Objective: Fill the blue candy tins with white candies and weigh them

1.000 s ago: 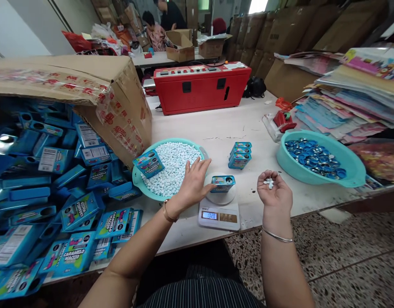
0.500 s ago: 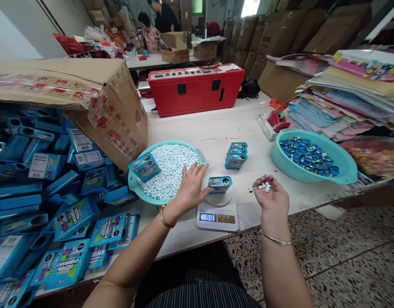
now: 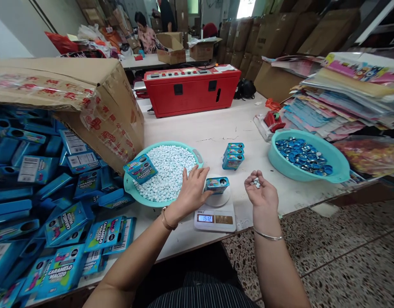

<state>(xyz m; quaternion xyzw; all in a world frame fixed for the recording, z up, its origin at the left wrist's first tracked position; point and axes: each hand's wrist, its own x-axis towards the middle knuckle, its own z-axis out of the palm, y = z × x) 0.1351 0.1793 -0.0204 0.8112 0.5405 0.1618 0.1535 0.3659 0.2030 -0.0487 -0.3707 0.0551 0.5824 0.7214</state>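
A small blue tin (image 3: 216, 184) with a round hole in its top lies on a white digital scale (image 3: 215, 217) that reads 15.12. My left hand (image 3: 192, 190) rests with its fingers against the tin's left end, beside a teal basin of pale candies (image 3: 167, 170). My right hand (image 3: 261, 191) is cupped palm up to the right of the scale, holding several white candies (image 3: 256, 182). A stack of blue tins (image 3: 233, 155) stands just behind the scale.
A tipped cardboard box (image 3: 69, 94) spills blue tins (image 3: 49, 192) over the left of the table. A teal basin of blue caps (image 3: 307, 156) sits at right, paper sheets (image 3: 344, 98) behind it. A red machine (image 3: 190, 90) stands at the back; people work at a far table.
My left hand has drawn back from the candy basin to the tin's end. My right hand has closed a little round its candies. The scale reading has risen from about 10 to 15.12.
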